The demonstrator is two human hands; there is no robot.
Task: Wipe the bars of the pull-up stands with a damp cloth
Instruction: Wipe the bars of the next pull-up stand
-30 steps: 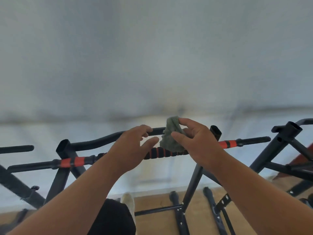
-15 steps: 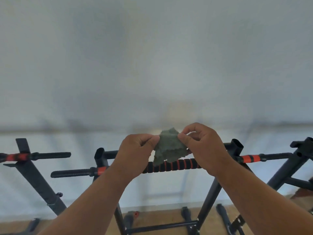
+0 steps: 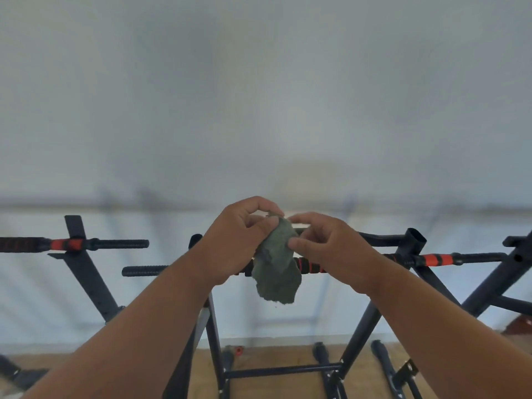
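2 hands, the left hand (image 3: pixel 230 246) and right hand (image 3: pixel 328 249), each pinch in their grip the top of 1 green cloth (image 3: pixel 276 269), which hangs against the black-and-red bar (image 3: pixel 312 267) of the middle of 3 pull-up stands.

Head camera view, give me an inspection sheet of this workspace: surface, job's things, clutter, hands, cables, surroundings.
Surface: wooden floor under the stands.
Job's things: crumpled grey-green cloth hanging in front of the black pull-up bar with red-striped grip; whether it touches the bar cannot be told.
Clutter: small red piece on the floor by a stand foot.
Hands: left hand and right hand both pinch the cloth's upper edge.
Cables: nothing seen.
Surroundings: second black stand with orange-banded bar at left, third black frame at right, pale blurred wall behind.
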